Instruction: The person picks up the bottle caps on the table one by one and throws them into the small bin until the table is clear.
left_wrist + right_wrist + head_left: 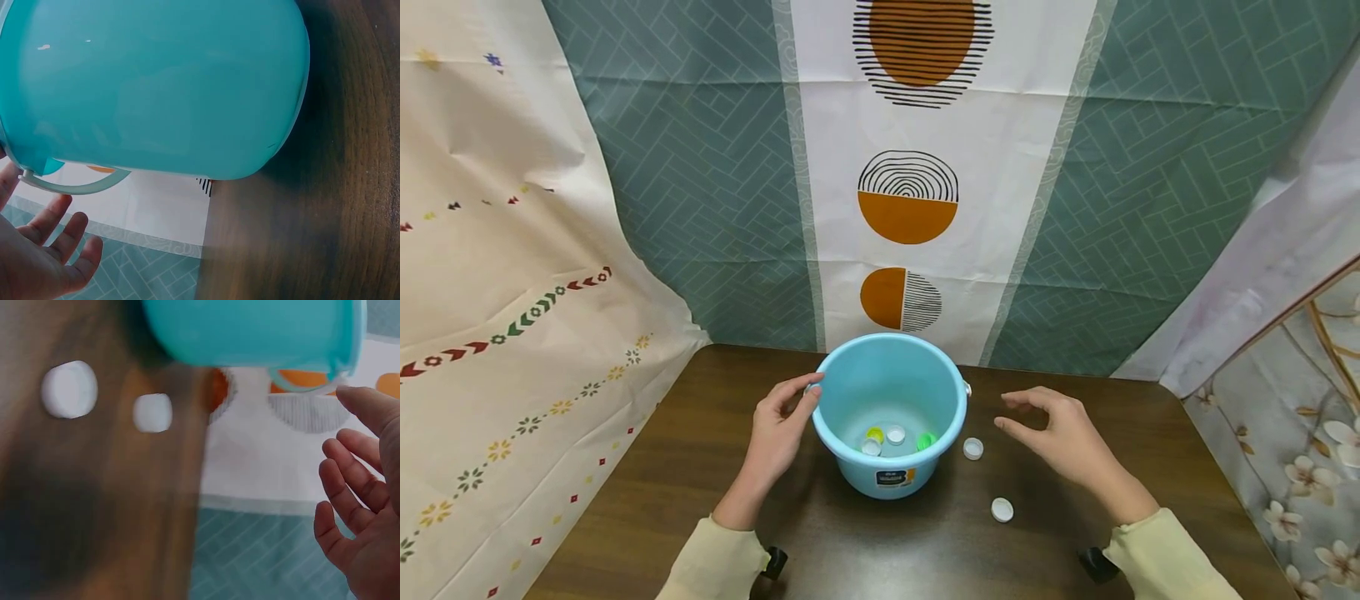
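A light blue bucket stands upright on the table, its rim round and a label on its front. At the rim's left side, by the handle joint, my left hand pinches the edge between thumb and fingertips; its other fingers are loose in the left wrist view. My right hand hovers to the right of the bucket, fingers loosely bent with nothing between them. Inside lie a yellow cap, a green cap and two white caps. Outside, a white cap lies beside the bucket and another white cap nearer me.
The dark wooden table runs back to a patterned green and white curtain. A cream cloth hangs along the left side, and a flowered cloth borders the right. The bucket's pale handle hangs down behind it.
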{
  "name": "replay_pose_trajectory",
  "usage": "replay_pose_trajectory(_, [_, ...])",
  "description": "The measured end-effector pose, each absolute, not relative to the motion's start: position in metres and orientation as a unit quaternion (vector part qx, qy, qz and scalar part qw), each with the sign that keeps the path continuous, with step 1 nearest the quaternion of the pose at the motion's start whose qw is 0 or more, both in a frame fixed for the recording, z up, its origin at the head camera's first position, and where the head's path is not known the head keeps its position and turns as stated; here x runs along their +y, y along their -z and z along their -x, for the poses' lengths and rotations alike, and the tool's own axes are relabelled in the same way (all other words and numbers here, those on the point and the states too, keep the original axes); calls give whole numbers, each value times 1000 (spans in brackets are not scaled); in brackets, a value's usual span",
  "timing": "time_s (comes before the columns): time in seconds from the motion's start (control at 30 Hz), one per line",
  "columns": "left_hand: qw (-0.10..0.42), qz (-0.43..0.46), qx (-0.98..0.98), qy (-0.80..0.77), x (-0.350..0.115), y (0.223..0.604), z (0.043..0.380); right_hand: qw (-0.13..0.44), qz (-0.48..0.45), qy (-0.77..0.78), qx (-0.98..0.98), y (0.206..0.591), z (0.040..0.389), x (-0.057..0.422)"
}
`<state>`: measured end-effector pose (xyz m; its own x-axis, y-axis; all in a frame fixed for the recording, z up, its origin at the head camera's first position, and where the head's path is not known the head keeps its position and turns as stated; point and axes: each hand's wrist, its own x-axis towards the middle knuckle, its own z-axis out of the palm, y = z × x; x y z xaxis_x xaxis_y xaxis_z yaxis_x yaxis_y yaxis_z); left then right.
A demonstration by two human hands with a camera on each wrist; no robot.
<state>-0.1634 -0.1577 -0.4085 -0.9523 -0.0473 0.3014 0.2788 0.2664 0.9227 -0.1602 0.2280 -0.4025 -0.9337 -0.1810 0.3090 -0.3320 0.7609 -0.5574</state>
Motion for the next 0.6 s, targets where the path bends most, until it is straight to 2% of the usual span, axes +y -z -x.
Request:
replay_pose_trajectory(0.23, [137, 78, -790, 593, -157, 407, 163, 73, -126, -308, -940, 435, 148, 243])
replay_pose_trajectory(0.6, [134, 75, -791, 593, -158, 407, 163, -86, -154, -317, -932, 479, 140, 256])
